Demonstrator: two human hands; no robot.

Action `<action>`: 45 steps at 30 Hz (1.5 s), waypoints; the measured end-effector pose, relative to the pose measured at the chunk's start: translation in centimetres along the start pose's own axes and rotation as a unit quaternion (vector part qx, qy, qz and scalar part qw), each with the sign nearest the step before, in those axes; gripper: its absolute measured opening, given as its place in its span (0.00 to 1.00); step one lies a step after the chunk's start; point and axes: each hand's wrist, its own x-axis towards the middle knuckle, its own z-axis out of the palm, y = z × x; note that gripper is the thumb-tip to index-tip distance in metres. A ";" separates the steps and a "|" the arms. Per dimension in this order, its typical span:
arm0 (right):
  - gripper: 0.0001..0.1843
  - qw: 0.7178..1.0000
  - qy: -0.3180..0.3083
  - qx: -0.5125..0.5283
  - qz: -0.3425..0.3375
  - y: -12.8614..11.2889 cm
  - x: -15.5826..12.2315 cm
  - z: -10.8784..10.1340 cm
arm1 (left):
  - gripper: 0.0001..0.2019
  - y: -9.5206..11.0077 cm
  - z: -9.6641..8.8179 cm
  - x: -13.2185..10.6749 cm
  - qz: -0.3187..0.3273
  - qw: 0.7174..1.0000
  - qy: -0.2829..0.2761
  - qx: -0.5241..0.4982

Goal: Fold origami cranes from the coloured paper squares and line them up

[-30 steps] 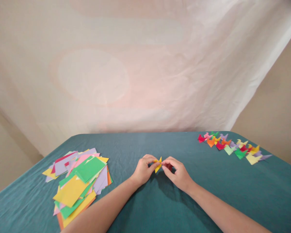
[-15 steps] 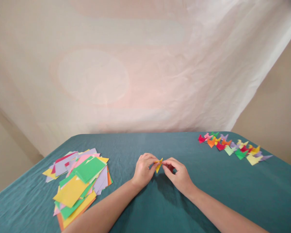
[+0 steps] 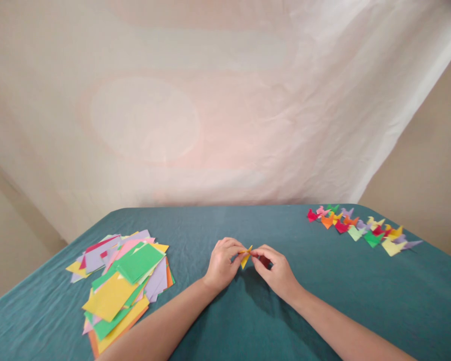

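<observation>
A small folded yellow paper piece (image 3: 245,256) is pinched between both my hands just above the teal tablecloth (image 3: 218,225). My left hand (image 3: 223,263) grips its left side with curled fingers. My right hand (image 3: 275,271) pinches its right side with thumb and forefinger. Most of the piece is hidden by my fingers; only a pointed flap shows.
A loose pile of coloured square papers (image 3: 121,281) lies at the left of the table. A row of several finished folded paper figures (image 3: 361,228) in mixed colours lies at the far right. A pale cloth backdrop (image 3: 210,110) hangs behind the table.
My hands have drawn slightly closer together around the yellow piece, and its flap has tilted a little. Nothing else has moved.
</observation>
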 end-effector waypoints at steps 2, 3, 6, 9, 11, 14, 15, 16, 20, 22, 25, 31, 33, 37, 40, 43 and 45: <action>0.06 1.000 -0.001 -0.005 0.004 0.2 0.0 0.1 | 0.08 0.1 -0.1 0.0 0.005 1.000 -0.009 0.004; 0.06 1.000 0.001 -0.009 0.005 0.2 0.0 0.1 | 0.08 0.2 -0.1 0.0 0.007 1.000 -0.012 0.006; 0.05 0.999 0.006 -0.037 0.003 0.5 0.0 0.2 | 0.08 0.4 0.0 0.0 0.012 1.000 -0.022 0.011; 0.04 0.997 0.009 -0.072 -0.004 0.7 0.1 0.3 | 0.08 0.3 0.0 -0.1 0.007 0.999 -0.030 0.013; 0.04 0.996 0.011 -0.086 -0.004 0.7 0.0 0.3 | 0.08 0.2 0.1 -0.1 0.001 0.999 -0.032 0.010; 0.04 0.996 0.013 -0.092 0.010 0.7 0.0 0.1 | 0.08 0.0 0.2 -0.1 -0.010 1.000 -0.019 -0.008; 0.04 0.996 0.014 -0.089 0.017 0.7 -0.1 0.1 | 0.07 -0.1 0.2 0.0 -0.013 1.000 -0.014 -0.019; 0.04 0.996 0.016 -0.083 0.023 0.7 -0.1 0.1 | 0.07 -0.2 0.2 0.0 -0.015 0.999 -0.011 -0.032; 0.04 0.998 0.014 -0.050 0.025 0.4 -0.1 0.0 | 0.06 -0.3 0.3 0.0 -0.021 0.996 0.003 -0.084; 0.04 0.999 0.009 -0.035 0.015 0.1 -0.1 -0.1 | 0.06 -0.2 0.3 0.1 -0.023 0.995 0.007 -0.101; 0.06 1.000 0.007 -0.019 0.001 -0.2 -0.2 -0.2 | 0.05 -0.1 0.3 0.1 -0.022 0.993 0.004 -0.118; 0.06 1.000 0.007 -0.009 -0.015 -0.3 -0.1 -0.1 | 0.04 -0.2 0.3 0.0 -0.013 0.990 0.003 -0.140; 0.06 1.000 0.006 -0.011 -0.020 -0.2 -0.1 -0.1 | 0.04 -0.3 0.3 0.0 -0.007 0.990 -0.001 -0.144; 0.05 0.999 0.010 -0.026 -0.030 -0.2 -0.2 0.0 | 0.03 -0.2 0.3 0.0 -0.005 0.989 -0.001 -0.146; 0.05 0.998 0.009 -0.043 -0.034 0.0 -0.2 -0.1 | 0.03 -0.1 0.3 0.0 -0.008 0.989 -0.001 -0.146; 0.05 0.997 0.006 -0.062 -0.042 0.1 -0.2 -0.1 | 0.03 -0.2 0.4 0.0 -0.012 0.990 -0.004 -0.144; 0.05 0.996 0.002 -0.074 -0.052 0.2 -0.2 -0.2 | 0.04 -0.2 0.5 0.0 -0.015 0.990 -0.007 -0.142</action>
